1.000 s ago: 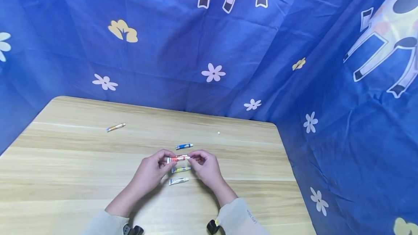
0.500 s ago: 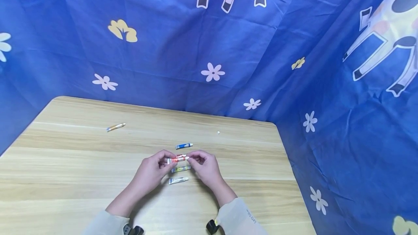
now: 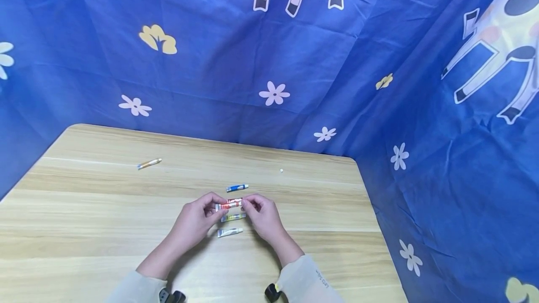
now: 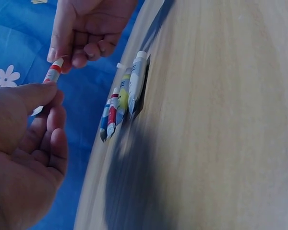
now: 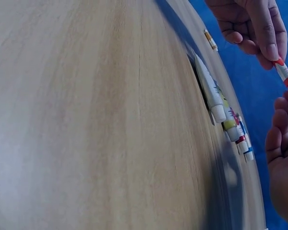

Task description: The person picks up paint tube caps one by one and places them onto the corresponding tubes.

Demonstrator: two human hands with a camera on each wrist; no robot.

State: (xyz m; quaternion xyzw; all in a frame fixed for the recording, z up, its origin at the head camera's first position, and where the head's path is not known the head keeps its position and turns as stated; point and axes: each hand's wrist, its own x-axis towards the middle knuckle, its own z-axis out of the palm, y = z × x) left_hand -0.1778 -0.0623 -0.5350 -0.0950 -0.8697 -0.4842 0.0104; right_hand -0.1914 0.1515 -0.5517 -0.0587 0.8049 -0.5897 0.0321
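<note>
My left hand [image 3: 197,221] pinches a small orange-red and white paint tube [image 4: 53,74] between thumb and fingers. At its white cap end, my right hand [image 3: 265,219] grips with thumb and forefinger, the fingertips covering most of the cap in the head view. The held tube is above the table, over a row of other paint tubes. In that row lie a blue tube [image 3: 237,188], a red tube [image 4: 113,106] partly hidden by the held one, a yellow-green tube [image 3: 234,217] and a pale grey-white tube [image 3: 229,232] nearest me.
An orange-brown paint tube [image 3: 149,163] lies apart toward the back left of the wooden table [image 3: 105,219]. One tiny white piece [image 3: 281,170] rests toward the back right. Blue patterned cloth [image 3: 210,60] hangs behind the table and along its right side.
My right fingertips have shifted slightly on the cap end and now cover more of it. The left hand and the tubes on the table stay in place.
</note>
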